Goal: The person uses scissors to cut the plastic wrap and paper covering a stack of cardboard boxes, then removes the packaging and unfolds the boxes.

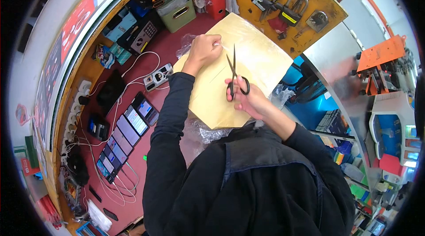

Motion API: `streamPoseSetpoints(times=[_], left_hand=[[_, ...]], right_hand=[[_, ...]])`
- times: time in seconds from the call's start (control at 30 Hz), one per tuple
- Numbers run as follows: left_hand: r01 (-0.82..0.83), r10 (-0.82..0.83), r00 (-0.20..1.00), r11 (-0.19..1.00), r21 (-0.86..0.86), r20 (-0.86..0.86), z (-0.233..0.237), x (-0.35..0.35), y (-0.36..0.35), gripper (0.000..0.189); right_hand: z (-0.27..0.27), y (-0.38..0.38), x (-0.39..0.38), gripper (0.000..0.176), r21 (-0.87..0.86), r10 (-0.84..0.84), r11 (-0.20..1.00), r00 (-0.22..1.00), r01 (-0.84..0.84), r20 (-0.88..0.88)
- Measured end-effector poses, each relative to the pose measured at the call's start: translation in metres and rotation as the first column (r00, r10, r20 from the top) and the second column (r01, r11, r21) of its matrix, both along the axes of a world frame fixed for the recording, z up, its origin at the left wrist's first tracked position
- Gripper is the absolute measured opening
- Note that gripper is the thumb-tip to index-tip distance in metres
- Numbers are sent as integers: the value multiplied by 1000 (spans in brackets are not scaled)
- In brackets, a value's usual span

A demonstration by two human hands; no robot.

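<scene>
Two hands work over yellow paper (208, 94): the left hand (205, 51), fingers curled together, by its upper-left edge; the right hand (249, 101), clamped on scissors (233, 73), by its lower-right edge.

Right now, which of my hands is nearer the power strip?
Your left hand, beyond and right of the power strip; your right hand, with the scissors, is farther right, over the yellow paper.

Phones (125, 133) left of the paper sheet (212, 76), padlocks (293, 11) beyond its far edge.
</scene>
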State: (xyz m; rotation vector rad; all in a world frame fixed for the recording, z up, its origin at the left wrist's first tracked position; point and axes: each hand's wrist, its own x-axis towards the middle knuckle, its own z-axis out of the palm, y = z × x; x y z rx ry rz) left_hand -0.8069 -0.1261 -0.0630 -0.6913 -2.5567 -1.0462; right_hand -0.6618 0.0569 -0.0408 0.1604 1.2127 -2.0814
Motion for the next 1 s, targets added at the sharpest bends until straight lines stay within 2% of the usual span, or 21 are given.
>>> streamPoseSetpoints(times=[0.03, 0.17, 0.3, 0.37, 0.4, 0.5, 0.57, 0.6, 0.67, 0.73, 0.83, 1.0], left_hand=[[-11, 12, 1000, 1000, -12, 2, 1, 1, 0, 17], [-14, 14, 1000, 1000, -5, 18, 2, 2, -1, 17], [-1, 1, 1000, 1000, 1, 15, 4, 0, -3, 19], [-16, 16, 1000, 984, 180, -1, 2, -4, -7, 22], [-14, 15, 1000, 984, 179, -8, 3, -6, -7, 22], [-12, 12, 1000, 977, 211, 2, 0, -4, -7, 24], [-8, 0, 1000, 952, 306, 27, -2, -8, -9, 25], [-7, 2, 1000, 954, 298, 15, -1, -9, -12, 25], [-31, 8, 998, 906, 422, 56, 1, -9, -15, 26], [-15, 9, 1000, 892, 452, 15, -4, -12, -19, 28], [-70, -9, 992, 784, 617, 124, -6, -18, -25, 28], [-92, -47, 982, 722, 685, 182, -15, -27, -34, 28]], right_hand=[[1, -5, -8, 52, 51, -76, 996, 997, 76, -15], [-3, -13, -37, 53, 45, -177, 983, 984, 178, -23], [-11, -20, -51, 52, 47, -222, 974, 974, 224, -46], [-23, -20, -59, 50, 139, -252, 949, 947, 282, -197], [-20, -22, -61, 50, 136, -253, 949, 946, 283, -204], [-14, -26, -68, 48, 106, -279, 949, 947, 298, -160], [-13, -25, -93, 50, 18, -348, 937, 936, 349, -53], [-16, -25, -101, 50, 6, -346, 938, 936, 347, -61], [-21, -25, -115, 53, 1, -357, 934, 931, 358, -82], [-20, -24, -126, 54, -13, -363, 931, 926, 364, -100], [-20, -24, -143, 55, -45, -362, 932, 925, 360, -115], [-19, -26, -161, 54, -90, -357, 933, 929, 349, -100]])
